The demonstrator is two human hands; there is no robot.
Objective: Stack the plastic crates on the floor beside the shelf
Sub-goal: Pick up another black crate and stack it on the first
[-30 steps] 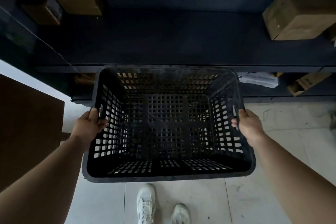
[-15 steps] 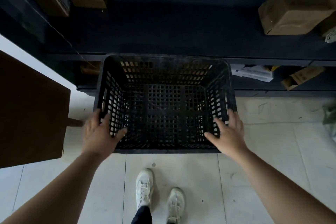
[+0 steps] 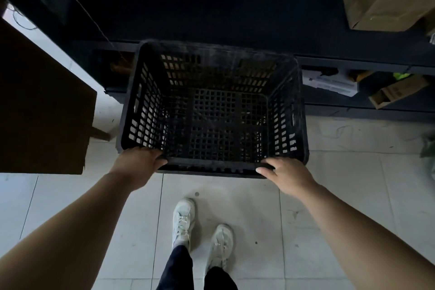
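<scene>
Crate gripped by its rim at the foot of the shelf.
The black plastic crate [image 3: 211, 113] was seen open side up on the tiled floor [image 3: 235, 207], right against the lowest tier of the shelf [image 3: 235, 19]. The rim farthest from the shelf was grasped near both corners: left hand [image 3: 138, 160] curled over it, right hand [image 3: 284, 172] likewise, thumb along the edge.

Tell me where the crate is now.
Head view, centre: the crate stands before the shelf, cardboard to its left, with the left hand and right hand gripping its near rim.
</scene>
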